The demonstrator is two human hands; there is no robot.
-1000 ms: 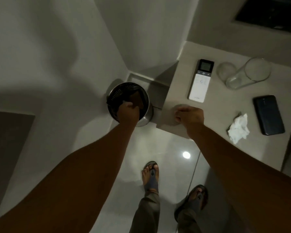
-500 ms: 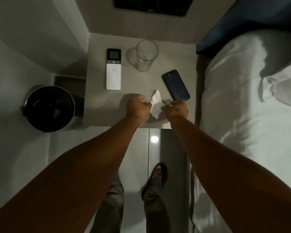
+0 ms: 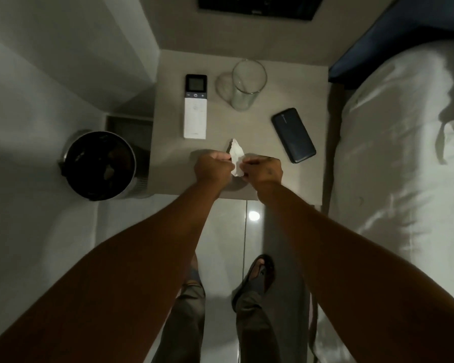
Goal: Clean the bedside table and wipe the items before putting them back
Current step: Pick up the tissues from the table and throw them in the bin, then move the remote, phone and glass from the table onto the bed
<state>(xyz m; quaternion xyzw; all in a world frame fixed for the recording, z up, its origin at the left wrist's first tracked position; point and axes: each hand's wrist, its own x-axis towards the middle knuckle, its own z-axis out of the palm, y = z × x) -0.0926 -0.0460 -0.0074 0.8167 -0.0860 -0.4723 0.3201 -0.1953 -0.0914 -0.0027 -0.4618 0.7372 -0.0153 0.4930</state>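
A crumpled white tissue [image 3: 237,156] is held just above the front edge of the grey bedside table [image 3: 278,82]. My left hand [image 3: 213,169] pinches its left side and my right hand [image 3: 264,171] pinches its right side, both fists closed on it. Behind my hands lie a white remote [image 3: 195,111] with a dark screen at the left, an empty clear glass [image 3: 245,86] at the back middle, and a dark power bank [image 3: 293,134] at the right. All three rest on the tabletop, apart from each other.
A round metal waste bin [image 3: 100,165] with dark scraps inside stands on the floor left of the table. A bed with white sheets [image 3: 404,153] runs along the right. White walls close the left; my sandalled feet stand on glossy tiles below.
A second ago my left hand was at the bin and my right hand rested on the table's edge. Both hands then came to the tissue and now grip it, raised slightly; the view swung right.
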